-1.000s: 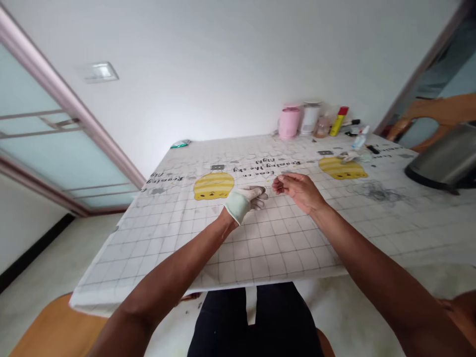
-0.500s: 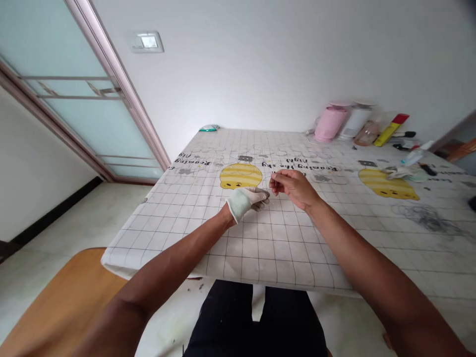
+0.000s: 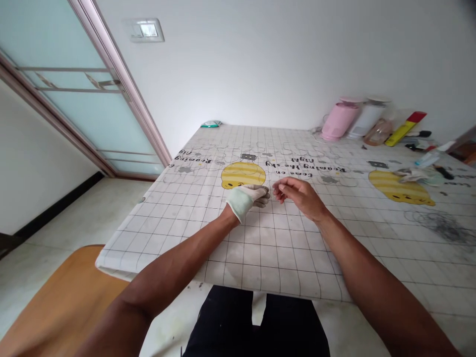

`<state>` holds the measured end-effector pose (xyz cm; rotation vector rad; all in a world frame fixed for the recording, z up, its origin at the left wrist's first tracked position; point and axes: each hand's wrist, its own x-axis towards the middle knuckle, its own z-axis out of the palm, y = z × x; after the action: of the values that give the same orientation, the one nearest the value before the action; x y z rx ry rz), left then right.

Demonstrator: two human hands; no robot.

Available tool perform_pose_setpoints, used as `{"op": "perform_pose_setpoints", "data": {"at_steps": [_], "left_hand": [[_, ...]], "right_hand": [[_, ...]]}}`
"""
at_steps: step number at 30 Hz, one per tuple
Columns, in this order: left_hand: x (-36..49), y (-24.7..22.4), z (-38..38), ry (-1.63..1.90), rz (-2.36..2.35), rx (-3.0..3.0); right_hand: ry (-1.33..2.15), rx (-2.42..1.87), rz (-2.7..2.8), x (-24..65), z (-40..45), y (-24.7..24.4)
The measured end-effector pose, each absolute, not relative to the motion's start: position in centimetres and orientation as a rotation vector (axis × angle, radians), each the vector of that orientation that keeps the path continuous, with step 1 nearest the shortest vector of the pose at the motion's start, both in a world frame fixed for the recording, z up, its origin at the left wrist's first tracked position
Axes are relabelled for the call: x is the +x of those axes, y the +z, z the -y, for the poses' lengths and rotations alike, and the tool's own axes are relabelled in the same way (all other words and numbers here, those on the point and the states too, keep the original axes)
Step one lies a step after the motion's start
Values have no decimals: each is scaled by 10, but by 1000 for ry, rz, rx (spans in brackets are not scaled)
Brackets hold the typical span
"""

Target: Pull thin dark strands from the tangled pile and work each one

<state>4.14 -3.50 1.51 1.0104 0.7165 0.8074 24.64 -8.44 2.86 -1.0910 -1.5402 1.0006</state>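
Observation:
My left hand [image 3: 248,200] wears a pale, mint-cuffed work glove with greyish fingertips. Its fingers are pressed together just over the checked tablecloth [image 3: 208,233], and whatever they hold is too small to make out. Across a narrow gap, my bare right hand [image 3: 299,196] faces it with thumb and fingers curled in. Anything between those fingertips is too fine to name. Beneath and behind the hands lies a printed yellow striped balloon figure [image 3: 243,173]. Off to the right, a loose tangle of thin dark thread or wire [image 3: 442,225] rests on the cloth.
Along the wall stand a pink cylinder [image 3: 339,121], a white one [image 3: 366,120], a clear bottle [image 3: 377,133] and a yellow-red box [image 3: 405,129]. A crumpled glove [image 3: 422,174] lies at right. A green-white packet [image 3: 211,124] sits at the far left corner; a brown chair [image 3: 74,292] stands below.
My right hand has shifted slightly right and down, and its fingertips look a little looser. My left hand stays almost in place. The view has turned slightly.

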Motion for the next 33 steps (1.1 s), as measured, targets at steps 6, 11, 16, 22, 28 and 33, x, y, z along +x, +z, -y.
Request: {"op": "perform_pose_setpoints", "data": {"at_steps": [6, 11, 16, 22, 28, 33], "left_hand": [[37, 16, 43, 652, -528, 872], [36, 19, 53, 577, -560, 788], [32, 25, 60, 425, -608, 767], [31, 20, 59, 341, -562, 828], [34, 33, 60, 516, -861, 1094], [42, 51, 74, 926, -1088, 1405]], "right_hand": [[618, -1062, 1827, 246, 87, 29], [333, -1038, 1932, 240, 92, 32], [120, -1023, 1959, 236, 99, 41], [28, -828, 2143, 233, 94, 38], [-64, -927, 1921, 230, 91, 30], [-162, -1102, 1787, 229, 88, 19]]}}
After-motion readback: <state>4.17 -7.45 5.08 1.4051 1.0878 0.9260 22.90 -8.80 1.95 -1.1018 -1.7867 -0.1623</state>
